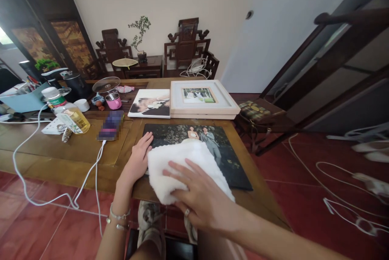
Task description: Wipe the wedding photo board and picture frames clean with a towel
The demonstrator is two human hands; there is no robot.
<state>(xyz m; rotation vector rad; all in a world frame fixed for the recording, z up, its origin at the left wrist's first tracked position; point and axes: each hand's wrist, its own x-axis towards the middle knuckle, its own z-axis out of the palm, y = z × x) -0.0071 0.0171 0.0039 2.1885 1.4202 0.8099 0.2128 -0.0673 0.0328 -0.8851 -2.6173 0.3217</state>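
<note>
A dark photo panel [234, 163] showing two people in wedding clothes lies flat on the wooden table near its front edge. My left hand [141, 154] rests on the panel's left edge, fingers stretched out flat and holding nothing. A white towel [209, 150], folded and fluffy, covers the panel's middle and lower part. Pressed onto the towel is my right hand [200, 195], its fingers spread over the top and the lowest digits curled at the near fold. The towel overhangs the panel's near edge.
Behind the panel are a white-edged photo print [148, 108] and a pale wooden picture frame [203, 112]. To the left lie a phone [112, 124] on a white cable, a pink cup [114, 101] and a bottle of yellow liquid [75, 118]. A dark chair [261, 110] stands right.
</note>
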